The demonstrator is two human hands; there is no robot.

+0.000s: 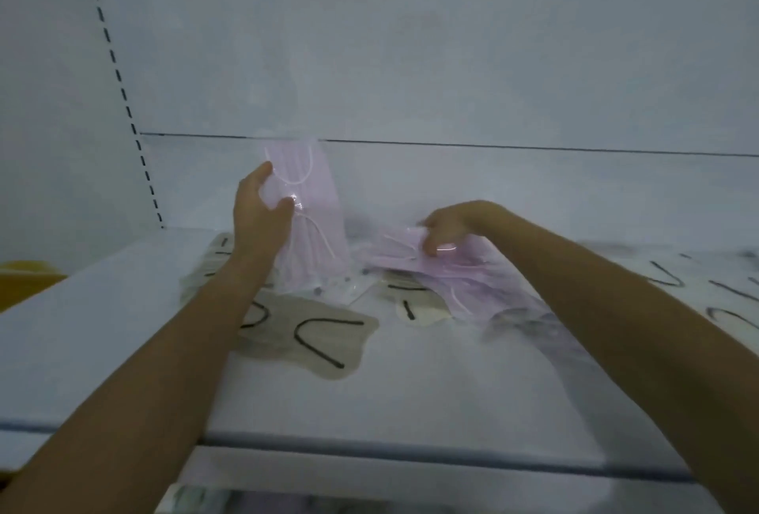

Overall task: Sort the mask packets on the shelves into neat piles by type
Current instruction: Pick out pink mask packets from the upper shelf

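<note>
My left hand grips a pink mask packet and holds it upright against the back of the white shelf. My right hand pinches the top of a loose heap of pink mask packets lying to the right of it. Beige mask packets with black ear loops lie flat in front of the left hand, and another beige packet shows from under the pink heap. A beige stack sits partly hidden behind my left forearm.
More packets with black loops lie blurred at the far right of the shelf. A slotted upright marks the shelf's left side, with a yellow object beyond it. A lower shelf with packets shows at the bottom edge.
</note>
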